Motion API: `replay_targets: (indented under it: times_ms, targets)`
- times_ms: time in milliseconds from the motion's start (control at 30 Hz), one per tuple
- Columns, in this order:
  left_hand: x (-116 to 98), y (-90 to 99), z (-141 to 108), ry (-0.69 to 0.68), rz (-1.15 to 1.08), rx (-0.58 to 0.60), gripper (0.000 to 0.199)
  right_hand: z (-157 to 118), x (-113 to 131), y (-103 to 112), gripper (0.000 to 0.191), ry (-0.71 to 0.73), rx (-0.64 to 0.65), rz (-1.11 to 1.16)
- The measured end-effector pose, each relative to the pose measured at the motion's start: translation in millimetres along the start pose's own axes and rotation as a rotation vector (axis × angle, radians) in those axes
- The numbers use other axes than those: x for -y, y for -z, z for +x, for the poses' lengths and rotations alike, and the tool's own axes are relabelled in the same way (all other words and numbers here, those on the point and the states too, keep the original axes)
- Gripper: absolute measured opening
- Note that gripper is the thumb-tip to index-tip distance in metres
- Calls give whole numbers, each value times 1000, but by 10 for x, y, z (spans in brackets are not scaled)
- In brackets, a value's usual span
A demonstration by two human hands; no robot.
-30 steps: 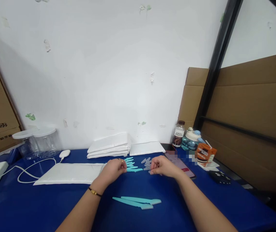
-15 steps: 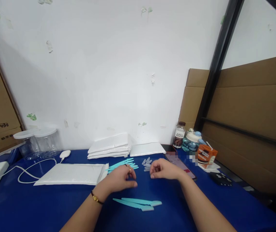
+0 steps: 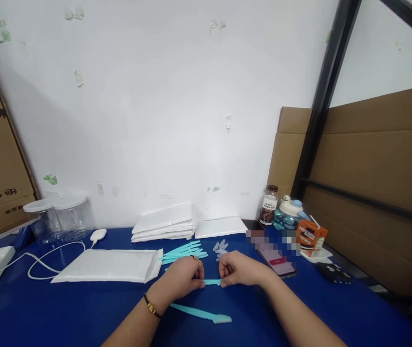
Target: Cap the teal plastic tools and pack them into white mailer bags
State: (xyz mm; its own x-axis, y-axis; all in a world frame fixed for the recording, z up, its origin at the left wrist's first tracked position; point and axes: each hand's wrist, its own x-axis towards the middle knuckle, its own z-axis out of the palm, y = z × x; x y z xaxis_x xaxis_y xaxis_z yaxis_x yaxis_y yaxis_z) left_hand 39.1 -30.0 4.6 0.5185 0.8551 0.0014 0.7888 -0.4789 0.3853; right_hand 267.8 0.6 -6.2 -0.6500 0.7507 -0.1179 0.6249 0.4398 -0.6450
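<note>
A teal blade-like stick (image 3: 212,282) is stretched between my two hands just above the blue table. Its left part is pinched by my left hand (image 3: 187,275), its right end by my right hand (image 3: 235,271). Another teal stick (image 3: 198,313) lies on the table nearer to me. Several more teal sticks (image 3: 186,250) are fanned out behind my left hand. Beyond my right hand is a small group of translucent pieces (image 3: 220,246), partly covered by its fingers.
A white padded envelope (image 3: 106,265) lies at the left, with stacked envelopes (image 3: 164,222) by the wall. Clear jars (image 3: 72,219) and a white cable (image 3: 37,260) are far left. A phone (image 3: 276,260), bottles (image 3: 269,206) and an orange carton (image 3: 310,237) stand or lie right.
One of the two teal sticks lying near me has been picked up and is now between my hands. Both hands have closed on it and drawn nearer together.
</note>
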Motion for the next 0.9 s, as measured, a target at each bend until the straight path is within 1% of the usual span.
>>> replay_targets:
  times_ms: [100,200,233,300,367,433,467,567,667,700,733,767,833,867,900]
  targets:
    - [18,-35,26,28,-28,10,11,-2,21,-9,24,-1,5,15]
    - [8,6,64,45,-49,-10,10,-11,47,24,24,20,-40,71]
    - [4,40,73,46,-47,-29,10,-6,46,39,24,26,-78,100]
    - [18,125,81,44,-7,-104,11,20,17,70,21,34,-188,127]
    - [83,208,77,65,68,-182,10,58,-43,105,15,19,-322,80]
    - [197,269,72,131,141,-229,9,97,-114,145,10,-29,-450,5]
    - [262,289,70,173,166,-246,10,112,-145,164,9,-59,-492,-19]
    - [399,317,67,237,189,-278,11,126,-183,210,11,-118,-527,-39]
    - [359,326,25,209,118,-285,22,76,-119,229,12,-87,-548,-69]
    - [311,325,-2,177,65,-256,26,45,-79,231,14,-62,-542,-58]
    - [253,318,-33,137,6,-201,29,7,-33,231,17,-35,-506,-26]
    - [193,304,-66,91,-51,-112,32,-33,17,229,20,-11,-433,20]
    - [85,249,-124,13,-111,99,41,-112,116,211,28,19,-198,106]
    - [44,211,-143,-7,-115,182,42,-143,160,192,32,22,-63,132]
    - [13,169,-154,-20,-119,233,37,-164,198,166,36,20,62,140]
